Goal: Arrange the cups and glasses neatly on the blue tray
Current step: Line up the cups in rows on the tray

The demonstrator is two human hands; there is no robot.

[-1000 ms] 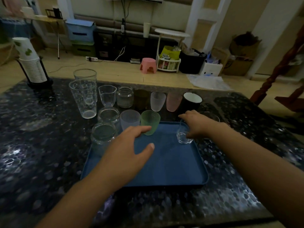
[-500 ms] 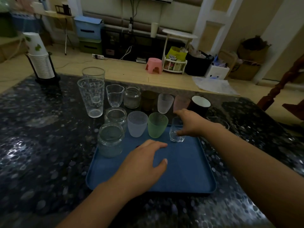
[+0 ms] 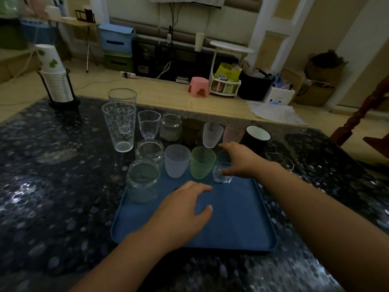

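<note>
A blue tray (image 3: pixel 242 224) lies on the dark table. At its far edge stand a clear jar (image 3: pixel 143 182), a second jar (image 3: pixel 149 151), a frosted pale cup (image 3: pixel 177 160) and a green cup (image 3: pixel 202 162). My right hand (image 3: pixel 240 160) grips a small clear glass (image 3: pixel 221 173) on the tray, right beside the green cup. My left hand (image 3: pixel 185 211) hovers open over the tray's middle. Behind the tray stand two tall clear glasses (image 3: pixel 120 125), a small clear cup (image 3: pixel 149 124), a jar (image 3: pixel 171 127), a brown cup (image 3: pixel 190 130), a frosted white cup (image 3: pixel 212 134), a pink cup (image 3: pixel 232 132) and a black mug (image 3: pixel 256 138).
A clear glass (image 3: pixel 281 162) stands on the table right of the tray, behind my right arm. A stack of paper cups in a black holder (image 3: pixel 55 79) stands at the table's far left corner. Beyond the table are a pink stool (image 3: pixel 199 86) and a small white table (image 3: pixel 231 48).
My right hand has slid the small clear glass leftward along the tray's far edge, up next to the green cup. My left hand has drawn back toward the tray's middle.
</note>
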